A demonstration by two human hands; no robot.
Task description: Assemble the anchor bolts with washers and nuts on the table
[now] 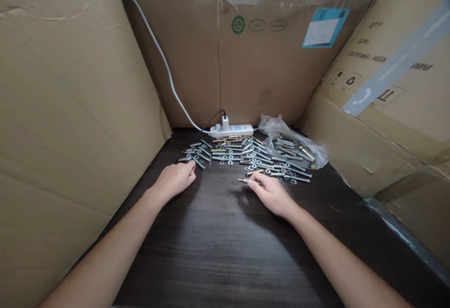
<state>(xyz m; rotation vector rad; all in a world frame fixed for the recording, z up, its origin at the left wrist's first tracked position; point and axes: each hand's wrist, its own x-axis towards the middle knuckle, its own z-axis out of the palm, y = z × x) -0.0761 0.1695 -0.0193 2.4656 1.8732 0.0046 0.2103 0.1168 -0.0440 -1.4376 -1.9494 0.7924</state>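
Several metal bolts (258,158), nuts and washers lie spread over the dark tabletop (211,233). At the left end of the spread, my left hand (176,176) is closed beside a few bolts, its fingertips touching or just over them; what it pinches, if anything, is hidden. My right hand (269,193) is held near the front edge of the spread, with a small metal bolt (242,180) pinched between thumb and fingers, its tip pointing left. A flat washer (293,182) lies to the right of this hand.
A white power strip (232,131) with a plugged-in adapter stands behind the bolts, its white cable (165,59) running up to the left. A clear plastic bag (291,137) holds more bolts at the back right. Cardboard walls (190,31) enclose three sides.
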